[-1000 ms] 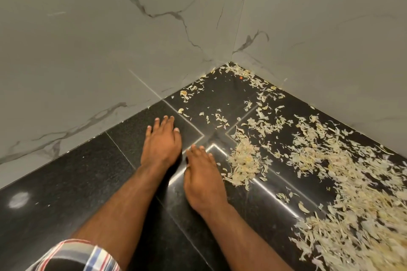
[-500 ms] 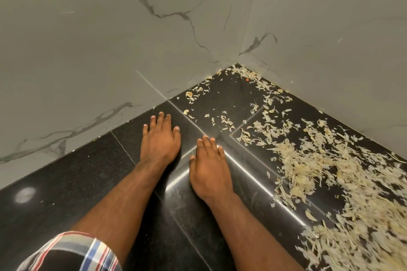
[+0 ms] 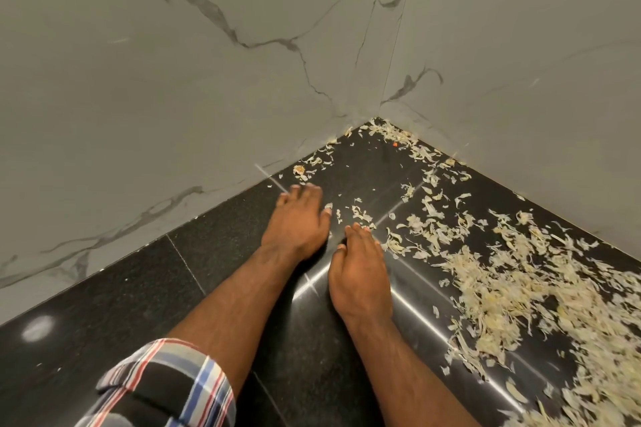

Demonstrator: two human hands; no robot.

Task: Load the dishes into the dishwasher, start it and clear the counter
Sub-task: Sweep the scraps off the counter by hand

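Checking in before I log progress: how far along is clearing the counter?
Done: the dark counter left of the hands is bare of scraps. In hand: the left hand and right hand lie flat, fingers toward the corner. Left: pale vegetable scraps cover the right side and the corner. No dishwasher or dishes in view.
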